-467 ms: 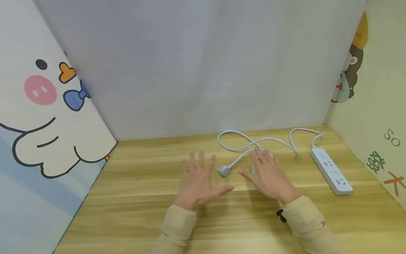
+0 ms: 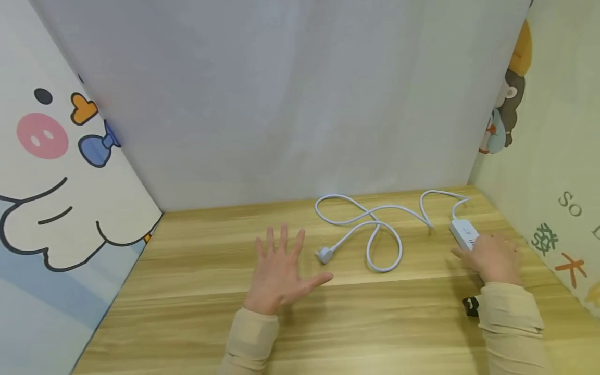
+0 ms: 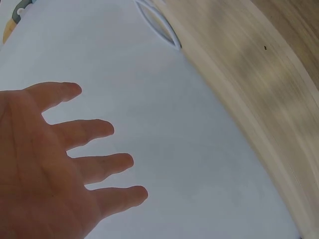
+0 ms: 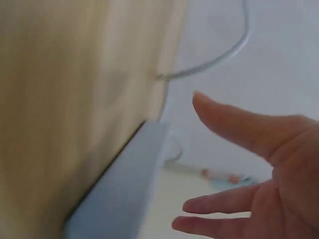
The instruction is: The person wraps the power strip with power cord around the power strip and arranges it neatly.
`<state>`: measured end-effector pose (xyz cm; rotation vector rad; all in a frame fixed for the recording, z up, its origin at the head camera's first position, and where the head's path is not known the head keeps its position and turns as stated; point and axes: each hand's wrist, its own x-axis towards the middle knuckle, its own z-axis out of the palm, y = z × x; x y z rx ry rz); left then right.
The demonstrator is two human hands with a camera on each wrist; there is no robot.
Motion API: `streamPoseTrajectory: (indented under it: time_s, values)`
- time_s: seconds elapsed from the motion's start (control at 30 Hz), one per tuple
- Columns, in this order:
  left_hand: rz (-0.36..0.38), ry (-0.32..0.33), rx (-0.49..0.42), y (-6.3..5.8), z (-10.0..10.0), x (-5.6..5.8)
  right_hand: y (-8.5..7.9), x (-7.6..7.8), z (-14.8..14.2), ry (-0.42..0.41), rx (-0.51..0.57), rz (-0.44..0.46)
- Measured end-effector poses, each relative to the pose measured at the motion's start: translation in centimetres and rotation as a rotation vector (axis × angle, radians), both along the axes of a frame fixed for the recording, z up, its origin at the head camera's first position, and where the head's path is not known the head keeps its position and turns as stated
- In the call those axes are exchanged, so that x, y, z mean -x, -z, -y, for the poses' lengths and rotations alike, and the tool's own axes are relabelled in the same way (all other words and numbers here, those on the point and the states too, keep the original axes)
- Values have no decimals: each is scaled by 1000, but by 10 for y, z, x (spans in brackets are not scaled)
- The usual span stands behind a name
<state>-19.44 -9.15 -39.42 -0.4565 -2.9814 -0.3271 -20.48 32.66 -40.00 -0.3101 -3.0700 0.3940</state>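
Observation:
A white power strip [image 2: 463,233] lies at the right of the table, partly hidden under my right hand [image 2: 497,260]. In the right wrist view, the thumb and fingers of that hand [image 4: 289,174] stand apart, with a visible gap to the strip's side [image 4: 124,184]. The strip's white cord [image 2: 383,271] runs left in loose loops and ends in a plug [image 2: 324,254]. Left of the plug, my left hand [image 2: 279,281] is held palm down with its fingers spread, holding nothing. The left wrist view shows its palm [image 3: 45,174] and separated fingers.
The wood-grain table [image 2: 197,312] meets a pale back wall [image 2: 262,104]. A printed cartoon panel [image 2: 94,208] bounds the left side, and a yellowish printed panel [image 2: 553,172] stands close beyond the strip. A small black item [image 2: 471,306] shows at the right cuff.
My right hand has moved right, from above the cord loop to over the power strip. The left hand stays spread in about the same place. The head view has shifted slightly.

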Motion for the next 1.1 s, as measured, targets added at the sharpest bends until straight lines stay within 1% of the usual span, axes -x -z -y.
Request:
streamPoseTrajectory:
  time_s: [0.07, 0.13, 0.23, 0.3, 0.33, 0.37, 0.43, 0.53, 0.6, 0.67, 0.7, 0.73, 0.8, 0.87, 0.97, 1.03, 1.1]
  values:
    - [5, -5, 3, 1, 3, -1, 10, -1, -17, 15, 39, 110]
    - [13, -11, 4, 1, 5, -2, 18, 1, -24, 27, 80, 142]
    - [18, -18, 4, 1, 8, -2, 26, 4, -26, 67, 112, 109]
    - [22, -23, 8, 1, 8, -3, 27, 3, -26, 82, 124, 67]
    - [27, -25, 10, 0, 8, -3, 24, 2, -26, 91, 133, 42]
    - [26, -23, 3, 0, 8, -3, 21, 1, -26, 93, 144, 12]
    - [17, -19, -7, -1, 8, -3, 7, -5, -23, 80, 165, -55]
    - [1, -21, -16, -3, 7, -2, -26, -13, -7, 63, 226, -179]
    - [-22, -29, -20, -5, 6, -1, -49, -20, 11, 30, 269, -267]
    - [-44, -35, -35, -6, 6, 0, -68, -28, 32, -44, 324, -366]
    - [-61, -34, -45, -7, 5, 1, -75, -33, 44, -100, 337, -414]
    - [-73, -34, -56, -8, 5, 1, -80, -37, 55, -168, 344, -452]
    - [-110, -26, -84, -9, 5, 2, -88, -46, 76, -335, 363, -513]
    - [-165, -19, -128, -10, 4, 3, -91, -54, 94, -508, 385, -535]
    - [-283, 6, -243, -12, 4, 5, -91, -63, 113, -746, 431, -544]
    - [-383, 47, -350, -13, 4, 6, -90, -67, 119, -876, 462, -528]
    - [-456, 123, -482, -14, 2, 7, -89, -69, 123, -978, 486, -511]
